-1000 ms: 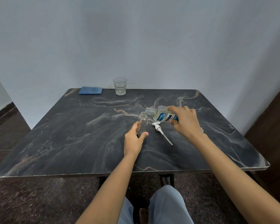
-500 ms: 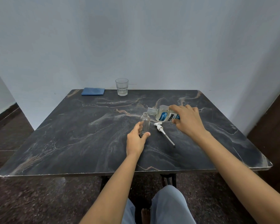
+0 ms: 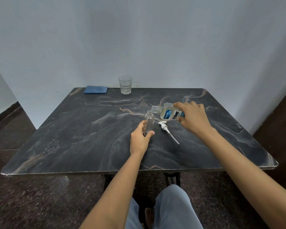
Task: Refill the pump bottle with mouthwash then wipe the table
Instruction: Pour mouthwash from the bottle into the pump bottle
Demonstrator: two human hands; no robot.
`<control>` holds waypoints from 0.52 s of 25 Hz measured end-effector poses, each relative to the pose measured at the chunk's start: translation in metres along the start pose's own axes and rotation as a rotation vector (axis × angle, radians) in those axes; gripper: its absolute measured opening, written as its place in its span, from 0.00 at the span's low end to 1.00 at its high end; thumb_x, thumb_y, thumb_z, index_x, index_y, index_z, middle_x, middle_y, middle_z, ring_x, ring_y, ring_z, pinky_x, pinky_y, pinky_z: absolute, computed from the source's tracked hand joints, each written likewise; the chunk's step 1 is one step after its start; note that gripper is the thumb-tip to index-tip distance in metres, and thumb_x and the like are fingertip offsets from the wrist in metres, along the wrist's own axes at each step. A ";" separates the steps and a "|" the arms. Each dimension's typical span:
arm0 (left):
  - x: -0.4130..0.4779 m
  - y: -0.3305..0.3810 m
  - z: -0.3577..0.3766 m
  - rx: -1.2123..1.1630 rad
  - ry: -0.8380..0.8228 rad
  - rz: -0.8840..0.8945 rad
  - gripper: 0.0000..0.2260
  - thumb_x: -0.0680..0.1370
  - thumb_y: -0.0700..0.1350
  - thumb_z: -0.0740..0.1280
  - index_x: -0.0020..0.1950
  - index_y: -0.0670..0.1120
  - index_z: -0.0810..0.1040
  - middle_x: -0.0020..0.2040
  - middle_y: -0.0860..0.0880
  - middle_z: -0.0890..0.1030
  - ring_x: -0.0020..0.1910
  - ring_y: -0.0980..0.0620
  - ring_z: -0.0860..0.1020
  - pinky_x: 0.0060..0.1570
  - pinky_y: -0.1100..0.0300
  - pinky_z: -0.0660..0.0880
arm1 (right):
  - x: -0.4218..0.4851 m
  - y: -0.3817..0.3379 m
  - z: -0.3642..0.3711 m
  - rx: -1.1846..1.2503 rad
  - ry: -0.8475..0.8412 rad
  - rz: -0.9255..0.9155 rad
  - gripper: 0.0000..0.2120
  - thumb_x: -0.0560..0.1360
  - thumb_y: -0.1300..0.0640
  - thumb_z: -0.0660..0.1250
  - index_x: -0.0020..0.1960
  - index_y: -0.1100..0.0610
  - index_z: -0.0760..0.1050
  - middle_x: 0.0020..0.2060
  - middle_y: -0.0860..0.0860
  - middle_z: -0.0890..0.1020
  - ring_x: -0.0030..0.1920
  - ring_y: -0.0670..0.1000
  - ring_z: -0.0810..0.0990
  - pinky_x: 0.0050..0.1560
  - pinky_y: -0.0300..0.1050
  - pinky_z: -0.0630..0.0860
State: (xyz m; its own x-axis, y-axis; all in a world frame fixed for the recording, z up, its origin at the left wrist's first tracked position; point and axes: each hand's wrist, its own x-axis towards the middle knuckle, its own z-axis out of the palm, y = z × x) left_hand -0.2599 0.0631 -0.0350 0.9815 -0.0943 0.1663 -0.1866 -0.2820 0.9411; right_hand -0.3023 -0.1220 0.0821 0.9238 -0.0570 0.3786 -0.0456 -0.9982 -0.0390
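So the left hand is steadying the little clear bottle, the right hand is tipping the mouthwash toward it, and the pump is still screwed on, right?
Not quite. The head view shows the pump lying on the table, off the clear bottle. The rest holds: left hand steadies it, right hand tips the mouthwash.

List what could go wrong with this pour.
1. The mouthwash bottle in the right hand is tipped at the narrow neck of the small clear bottle; liquid may miss and spill on the table.
2. The left hand grips only its base, so it could tip.
3. The pump head lies just beside, in splash range.
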 end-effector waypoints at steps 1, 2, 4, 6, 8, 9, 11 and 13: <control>0.000 0.000 0.000 0.002 0.001 0.000 0.26 0.74 0.43 0.73 0.70 0.51 0.71 0.64 0.51 0.78 0.64 0.54 0.75 0.66 0.54 0.72 | 0.000 0.000 -0.001 -0.001 -0.002 0.000 0.24 0.74 0.55 0.69 0.68 0.47 0.67 0.57 0.51 0.80 0.59 0.56 0.73 0.60 0.55 0.63; 0.000 -0.001 0.000 0.004 0.002 -0.001 0.26 0.74 0.43 0.73 0.70 0.51 0.71 0.64 0.51 0.78 0.64 0.54 0.75 0.66 0.54 0.72 | 0.000 0.000 -0.001 -0.003 -0.003 0.000 0.24 0.74 0.55 0.69 0.68 0.47 0.67 0.57 0.51 0.80 0.59 0.56 0.73 0.60 0.55 0.63; 0.000 -0.001 0.000 0.012 0.006 -0.001 0.26 0.74 0.43 0.73 0.70 0.51 0.71 0.64 0.51 0.78 0.64 0.54 0.76 0.65 0.55 0.72 | 0.001 -0.001 -0.003 -0.007 -0.004 -0.002 0.24 0.74 0.55 0.69 0.68 0.47 0.67 0.58 0.51 0.80 0.59 0.56 0.73 0.61 0.55 0.64; 0.000 -0.001 0.000 0.018 0.010 -0.001 0.25 0.74 0.44 0.73 0.70 0.52 0.71 0.63 0.51 0.79 0.63 0.54 0.76 0.65 0.55 0.72 | 0.001 -0.001 -0.005 -0.007 -0.008 -0.001 0.24 0.74 0.55 0.69 0.68 0.47 0.67 0.58 0.51 0.80 0.59 0.56 0.73 0.61 0.55 0.64; 0.001 -0.001 0.001 0.025 0.011 -0.003 0.26 0.74 0.44 0.73 0.70 0.51 0.71 0.63 0.51 0.79 0.62 0.53 0.76 0.65 0.55 0.72 | 0.001 -0.002 -0.006 -0.011 -0.016 0.000 0.24 0.74 0.55 0.69 0.68 0.47 0.67 0.58 0.51 0.79 0.60 0.56 0.73 0.61 0.55 0.64; 0.001 -0.001 0.001 0.027 0.011 -0.004 0.26 0.74 0.44 0.73 0.70 0.51 0.71 0.63 0.50 0.79 0.63 0.53 0.76 0.65 0.54 0.72 | 0.001 -0.002 -0.006 -0.014 -0.018 0.000 0.24 0.74 0.55 0.69 0.68 0.47 0.67 0.58 0.51 0.80 0.60 0.56 0.73 0.61 0.55 0.64; 0.001 -0.001 0.001 0.028 0.010 -0.003 0.25 0.74 0.44 0.73 0.70 0.51 0.71 0.63 0.50 0.79 0.63 0.53 0.76 0.65 0.54 0.72 | 0.001 -0.002 -0.007 -0.015 -0.013 0.000 0.24 0.74 0.55 0.69 0.68 0.47 0.67 0.58 0.51 0.80 0.59 0.56 0.73 0.61 0.55 0.64; 0.001 -0.002 0.001 0.024 0.010 0.001 0.25 0.74 0.44 0.73 0.70 0.52 0.71 0.64 0.50 0.79 0.63 0.53 0.76 0.65 0.55 0.72 | 0.001 -0.003 -0.007 -0.020 -0.009 0.001 0.24 0.74 0.56 0.68 0.68 0.47 0.68 0.58 0.51 0.80 0.59 0.56 0.73 0.60 0.55 0.64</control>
State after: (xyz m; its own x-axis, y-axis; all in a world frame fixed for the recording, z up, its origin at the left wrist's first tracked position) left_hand -0.2585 0.0629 -0.0370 0.9817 -0.0855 0.1703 -0.1885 -0.3045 0.9337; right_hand -0.3040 -0.1196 0.0890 0.9272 -0.0578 0.3702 -0.0537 -0.9983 -0.0212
